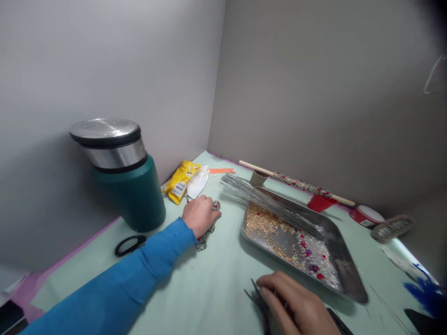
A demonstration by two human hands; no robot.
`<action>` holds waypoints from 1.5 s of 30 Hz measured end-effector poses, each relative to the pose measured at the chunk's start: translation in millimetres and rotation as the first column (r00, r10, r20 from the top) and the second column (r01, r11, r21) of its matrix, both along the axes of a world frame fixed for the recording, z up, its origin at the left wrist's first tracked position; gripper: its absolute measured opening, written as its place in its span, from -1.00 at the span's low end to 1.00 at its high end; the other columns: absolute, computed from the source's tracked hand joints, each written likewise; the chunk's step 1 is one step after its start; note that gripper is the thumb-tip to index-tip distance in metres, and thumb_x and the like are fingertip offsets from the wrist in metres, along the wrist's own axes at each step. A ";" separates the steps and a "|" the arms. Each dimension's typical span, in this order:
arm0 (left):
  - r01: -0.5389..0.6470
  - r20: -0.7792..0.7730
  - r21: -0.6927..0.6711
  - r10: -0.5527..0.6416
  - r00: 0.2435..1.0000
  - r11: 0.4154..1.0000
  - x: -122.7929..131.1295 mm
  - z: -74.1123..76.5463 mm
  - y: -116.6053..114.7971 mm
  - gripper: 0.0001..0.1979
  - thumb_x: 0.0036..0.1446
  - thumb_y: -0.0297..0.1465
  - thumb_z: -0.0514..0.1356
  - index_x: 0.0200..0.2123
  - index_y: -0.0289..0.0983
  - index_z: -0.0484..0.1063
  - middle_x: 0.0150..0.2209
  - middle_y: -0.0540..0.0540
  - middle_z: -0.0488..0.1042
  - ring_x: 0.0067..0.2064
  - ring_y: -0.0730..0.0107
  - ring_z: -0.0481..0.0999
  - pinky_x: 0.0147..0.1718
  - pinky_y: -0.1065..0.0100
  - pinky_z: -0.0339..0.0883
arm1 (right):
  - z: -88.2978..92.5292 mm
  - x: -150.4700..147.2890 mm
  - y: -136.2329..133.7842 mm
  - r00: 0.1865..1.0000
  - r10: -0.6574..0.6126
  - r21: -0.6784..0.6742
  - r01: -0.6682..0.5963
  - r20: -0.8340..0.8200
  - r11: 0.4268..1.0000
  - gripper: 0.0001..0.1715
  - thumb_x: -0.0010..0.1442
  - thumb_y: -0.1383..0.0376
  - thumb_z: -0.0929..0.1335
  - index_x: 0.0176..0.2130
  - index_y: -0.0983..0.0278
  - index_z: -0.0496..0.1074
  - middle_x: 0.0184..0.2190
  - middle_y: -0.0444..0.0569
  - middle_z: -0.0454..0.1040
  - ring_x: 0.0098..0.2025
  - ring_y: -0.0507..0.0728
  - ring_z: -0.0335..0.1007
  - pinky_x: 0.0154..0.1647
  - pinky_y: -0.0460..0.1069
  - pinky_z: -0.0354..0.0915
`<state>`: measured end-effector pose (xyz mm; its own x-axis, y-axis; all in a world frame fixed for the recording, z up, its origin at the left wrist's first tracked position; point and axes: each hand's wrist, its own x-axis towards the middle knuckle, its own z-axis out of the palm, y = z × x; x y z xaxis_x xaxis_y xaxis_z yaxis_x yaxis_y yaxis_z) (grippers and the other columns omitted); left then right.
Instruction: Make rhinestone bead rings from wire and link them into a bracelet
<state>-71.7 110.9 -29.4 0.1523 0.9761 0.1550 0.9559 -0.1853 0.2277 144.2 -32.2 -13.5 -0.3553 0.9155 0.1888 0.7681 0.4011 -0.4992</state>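
My left hand [199, 215], in a blue sleeve, lies closed over a beaded jewelled piece [209, 230] on the pale green table cover, left of the metal tray [344, 263]. My right hand [296, 304] rests near the front edge, fingers curled round dark pliers [258, 295] whose tips point left. The tray holds gold beads [265, 225], clear stones and a few red and purple gems. A bundle of thin wires [261, 197] lies across its back corner.
A green insulated jug [125, 179] with a steel lid stands at the back left. A black ring [130, 244] lies beside it. A yellow packet [180, 180], white tissue, a beaded wooden stick [296, 184], a red cup [319, 203] and a red tape roll [366, 215] line the wall.
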 end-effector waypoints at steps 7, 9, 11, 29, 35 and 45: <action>0.061 0.087 -0.068 -0.055 0.995 0.996 -12.9 2.5 5.3 -0.70 0.07 -0.22 0.07 -0.30 -0.29 0.47 -0.28 -0.23 0.51 -0.20 0.16 0.47 -0.29 0.29 0.24 | -7.7 -4.3 25.1 0.977 -0.086 0.029 0.082 0.193 0.996 -0.73 0.23 0.31 0.18 -0.25 0.24 0.45 -0.37 0.00 0.51 -0.33 0.15 0.47 -0.30 0.02 0.34; 0.085 0.108 -0.093 -0.075 0.991 0.992 -17.6 5.5 7.9 -0.68 0.12 -0.25 0.01 -0.32 -0.29 0.49 -0.31 -0.22 0.53 -0.20 0.19 0.47 -0.26 0.29 0.23 | -11.4 -3.2 27.3 0.972 -0.105 0.043 0.098 0.212 0.994 -0.71 0.23 0.32 0.18 -0.20 0.25 0.44 -0.33 0.02 0.52 -0.30 0.17 0.48 -0.29 0.03 0.34; 0.107 0.122 -0.113 -0.093 0.988 0.988 -22.2 9.5 9.9 -0.68 0.13 -0.32 -0.03 -0.32 -0.28 0.51 -0.31 -0.21 0.54 -0.20 0.21 0.48 -0.25 0.30 0.22 | -14.0 -1.6 28.9 0.965 -0.140 0.077 0.126 0.221 0.989 -0.69 0.22 0.31 0.18 -0.14 0.26 0.43 -0.28 0.04 0.53 -0.28 0.18 0.48 -0.27 0.04 0.33; 0.346 0.347 -0.417 -0.205 0.915 0.840 -26.5 25.3 3.5 -0.87 -0.14 -0.37 0.19 -0.43 -0.25 0.38 -0.52 0.04 0.41 -0.45 0.44 0.38 -0.51 0.47 0.17 | -0.5 -79.0 80.6 0.999 -0.031 -0.059 0.031 -0.011 0.998 -0.86 0.13 0.38 0.27 -0.30 0.26 0.42 -0.52 -0.05 0.50 -0.49 0.10 0.41 -0.52 -0.09 0.14; 0.455 0.632 -0.472 -0.070 0.772 0.755 -29.8 22.2 7.8 -0.82 -0.12 -0.48 0.16 -0.34 -0.28 0.36 -0.47 0.02 0.42 -0.42 0.46 0.40 -0.46 0.47 0.25 | -19.4 -89.5 94.7 0.974 -0.105 -0.036 0.100 -0.200 0.994 -0.81 0.18 0.38 0.22 -0.22 0.30 0.39 -0.38 0.01 0.50 -0.37 0.12 0.40 -0.41 -0.08 0.21; 0.284 0.600 -0.396 0.012 0.800 0.873 -30.6 15.5 11.7 -0.83 -0.10 -0.46 0.15 -0.35 -0.31 0.43 -0.50 -0.05 0.47 -0.44 0.41 0.44 -0.45 0.41 0.30 | -38.3 -83.3 87.6 0.900 -0.133 0.020 0.155 -0.414 0.988 -0.81 0.21 0.36 0.19 -0.22 0.31 0.35 -0.31 0.02 0.45 -0.27 0.12 0.37 -0.25 -0.02 0.25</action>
